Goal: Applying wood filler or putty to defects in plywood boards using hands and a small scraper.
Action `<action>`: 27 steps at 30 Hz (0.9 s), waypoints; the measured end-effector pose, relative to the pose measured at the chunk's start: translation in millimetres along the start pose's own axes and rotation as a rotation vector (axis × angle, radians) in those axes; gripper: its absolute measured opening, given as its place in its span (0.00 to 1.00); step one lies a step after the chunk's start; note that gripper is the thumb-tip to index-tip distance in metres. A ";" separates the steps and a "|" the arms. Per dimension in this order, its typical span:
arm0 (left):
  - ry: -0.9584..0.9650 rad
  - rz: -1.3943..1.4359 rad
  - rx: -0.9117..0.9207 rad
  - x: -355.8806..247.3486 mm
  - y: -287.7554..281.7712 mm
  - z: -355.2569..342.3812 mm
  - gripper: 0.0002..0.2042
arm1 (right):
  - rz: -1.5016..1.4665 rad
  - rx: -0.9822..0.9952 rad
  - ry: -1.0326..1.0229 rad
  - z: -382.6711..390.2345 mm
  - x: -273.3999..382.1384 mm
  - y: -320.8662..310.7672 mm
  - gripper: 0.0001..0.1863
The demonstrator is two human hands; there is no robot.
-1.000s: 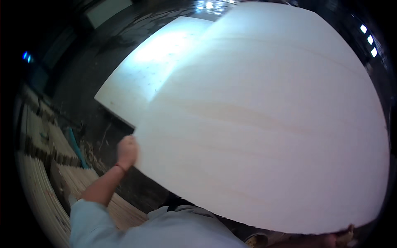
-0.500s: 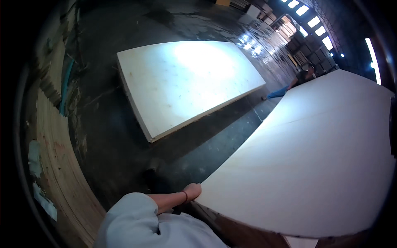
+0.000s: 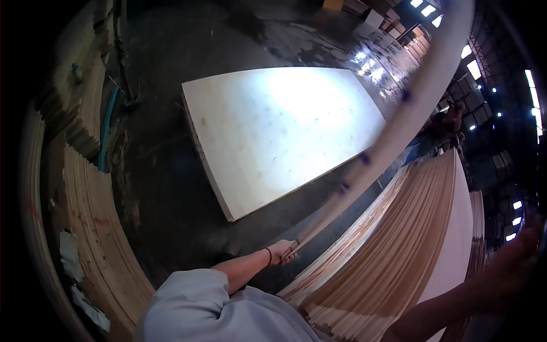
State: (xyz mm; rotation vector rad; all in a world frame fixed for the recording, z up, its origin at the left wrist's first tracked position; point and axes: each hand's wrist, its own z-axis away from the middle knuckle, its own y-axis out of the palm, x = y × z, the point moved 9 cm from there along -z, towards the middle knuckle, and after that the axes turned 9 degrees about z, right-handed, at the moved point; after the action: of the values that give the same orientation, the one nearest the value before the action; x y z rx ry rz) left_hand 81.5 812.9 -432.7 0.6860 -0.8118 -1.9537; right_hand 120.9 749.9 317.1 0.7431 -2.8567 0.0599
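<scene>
Reaching forward in the head view, the left hand (image 3: 282, 251) is closed on the near end of a thin, pale wooden sheet (image 3: 393, 137), which curves up to the right, dark-spotted. The right hand (image 3: 527, 233), raised at the far right, is blurred; its grip cannot be told. Beyond lies a smooth, flat-topped pale slab (image 3: 290, 137); ribbed brown sheets (image 3: 382, 239) stand packed nearer.
</scene>
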 end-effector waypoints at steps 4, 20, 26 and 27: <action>-0.157 0.291 0.367 0.1 -11.7 -22.6 0.21 | 1.149 0.104 0.133 77.2 -95.0 -114.9 0.22; 0.451 0.339 -1.306 -21.1 -311.4 287.3 0.28 | 0.147 -0.641 1.400 402.6 -339.1 -291.3 0.13; 0.505 0.382 -0.942 3.7 -263.2 191.7 0.14 | -0.084 -0.445 1.520 424.6 -381.5 -225.3 0.12; 0.426 0.163 -0.964 -1.3 -249.0 165.9 0.15 | -0.092 -0.437 1.532 428.3 -379.1 -217.8 0.12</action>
State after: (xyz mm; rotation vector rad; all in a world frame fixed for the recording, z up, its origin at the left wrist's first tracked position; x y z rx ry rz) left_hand -166.9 956.9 -516.8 0.3863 0.3388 -1.6865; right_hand 478.0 704.3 -177.9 0.3940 -1.3004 -0.0140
